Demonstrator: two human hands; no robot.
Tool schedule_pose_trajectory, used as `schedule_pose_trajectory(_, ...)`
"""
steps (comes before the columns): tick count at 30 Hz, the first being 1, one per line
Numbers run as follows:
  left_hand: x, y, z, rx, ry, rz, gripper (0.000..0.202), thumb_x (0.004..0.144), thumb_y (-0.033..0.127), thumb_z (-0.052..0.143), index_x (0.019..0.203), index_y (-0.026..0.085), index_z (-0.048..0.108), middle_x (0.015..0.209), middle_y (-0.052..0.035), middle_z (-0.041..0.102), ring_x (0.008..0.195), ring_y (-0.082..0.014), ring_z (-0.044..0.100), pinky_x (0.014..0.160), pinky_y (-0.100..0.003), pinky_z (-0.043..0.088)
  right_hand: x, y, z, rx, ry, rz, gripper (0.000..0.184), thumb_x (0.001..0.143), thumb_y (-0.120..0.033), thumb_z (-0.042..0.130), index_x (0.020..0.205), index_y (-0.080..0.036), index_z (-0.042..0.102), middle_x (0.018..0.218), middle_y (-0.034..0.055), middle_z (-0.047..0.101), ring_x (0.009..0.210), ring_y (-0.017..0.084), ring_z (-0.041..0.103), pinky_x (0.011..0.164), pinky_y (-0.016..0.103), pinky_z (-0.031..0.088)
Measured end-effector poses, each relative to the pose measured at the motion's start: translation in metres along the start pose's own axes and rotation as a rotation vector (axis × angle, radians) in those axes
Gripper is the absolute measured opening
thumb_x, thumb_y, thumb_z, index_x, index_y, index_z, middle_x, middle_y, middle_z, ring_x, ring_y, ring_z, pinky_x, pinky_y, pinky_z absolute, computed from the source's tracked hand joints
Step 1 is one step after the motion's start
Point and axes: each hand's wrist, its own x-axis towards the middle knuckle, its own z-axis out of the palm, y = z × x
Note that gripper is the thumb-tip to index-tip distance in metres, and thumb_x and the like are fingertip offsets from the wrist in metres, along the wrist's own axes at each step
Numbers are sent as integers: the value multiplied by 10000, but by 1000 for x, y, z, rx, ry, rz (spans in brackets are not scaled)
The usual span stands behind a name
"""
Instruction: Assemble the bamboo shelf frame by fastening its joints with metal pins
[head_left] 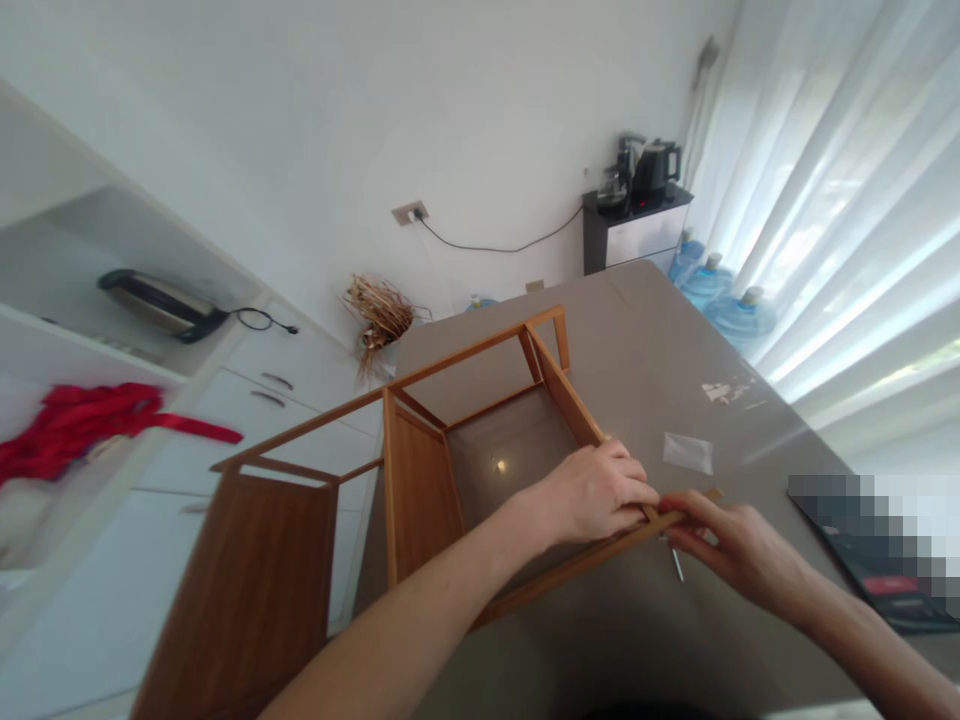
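Note:
A brown wooden shelf frame with solid panels lies on its side across the table. My left hand is closed around its rail near the right-hand corner, the fingers curled over the wood. At the same corner my right hand pinches the end of the frame's leg, index finger above and thumb below. A thin metal rod, like a hex key, shows just under the right fingertips; whether they touch it I cannot tell. My left forearm hides part of the lower rail and panel.
On the grey table lie a small clear plastic bag and, at the right edge, a dark flat object, partly pixelated. Water jugs stand by the curtain. White cabinets line the left, with a kettle on a shelf.

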Motion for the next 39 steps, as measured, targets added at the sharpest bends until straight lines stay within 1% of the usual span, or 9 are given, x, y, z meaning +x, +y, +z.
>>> schedule_pose_trajectory(6,-6,24,-2,78,68,-139,267,896,231,436,1059,239,648,1101,-47,607,1085,-183,479,955,-326,381,-19,-6,-4,153,253,73,370,835,-399,530,1171,-252,484,832,24,704,709,182,669,643,268,506)
schedule_pose_trajectory(10,-19,50,4,110,161,-212,325,878,259,459,1181,226,572,1322,-60,487,1290,-222,337,1046,-397,324,-38,-17,10,327,351,124,251,839,-432,518,986,-230,542,761,20,684,691,171,655,654,266,516)
schedule_pose_trajectory(17,-22,69,37,211,276,-301,475,803,188,510,1275,178,460,1400,-94,409,1352,-228,264,1087,-428,293,-29,-44,39,355,510,131,249,813,-433,533,865,-204,617,771,25,685,659,161,634,625,258,481)
schedule_pose_trajectory(21,-20,74,44,293,295,-337,501,794,215,541,1283,182,437,1400,-109,394,1326,-248,309,1074,-441,310,-32,-14,33,317,415,118,359,885,-440,394,1013,-199,627,855,39,705,716,152,649,637,234,480)
schedule_pose_trajectory(23,-21,76,44,318,288,-345,507,787,237,563,1276,186,437,1391,-114,396,1316,-256,321,1065,-441,321,-33,13,32,89,282,260,368,913,-392,340,1045,-213,633,920,40,705,779,143,654,672,222,473)
schedule_pose_trajectory(24,-21,76,44,327,285,-346,511,784,244,572,1273,186,436,1384,-115,400,1312,-256,324,1061,-439,326,-33,26,34,-96,133,362,344,912,-370,349,1003,-234,652,910,30,707,784,145,657,686,230,470)
schedule_pose_trajectory(27,-22,76,44,342,289,-349,514,776,238,582,1266,187,435,1372,-112,407,1309,-253,322,1058,-427,334,-30,50,51,-222,-18,448,222,825,-285,527,739,-158,687,738,98,693,736,221,664,678,301,471)
schedule_pose_trajectory(33,-23,74,47,324,313,-341,535,761,232,592,1267,191,425,1375,-109,397,1307,-252,316,1044,-421,360,-18,46,103,-313,-124,485,223,877,-265,543,1029,-122,621,1044,111,628,953,210,604,820,375,484)
schedule_pose_trajectory(39,-24,74,46,291,324,-330,514,758,224,586,1248,197,435,1363,-111,404,1307,-254,316,1033,-426,380,-9,55,114,-306,-139,511,307,882,-322,545,1125,-136,562,1130,92,581,970,196,583,826,399,493)
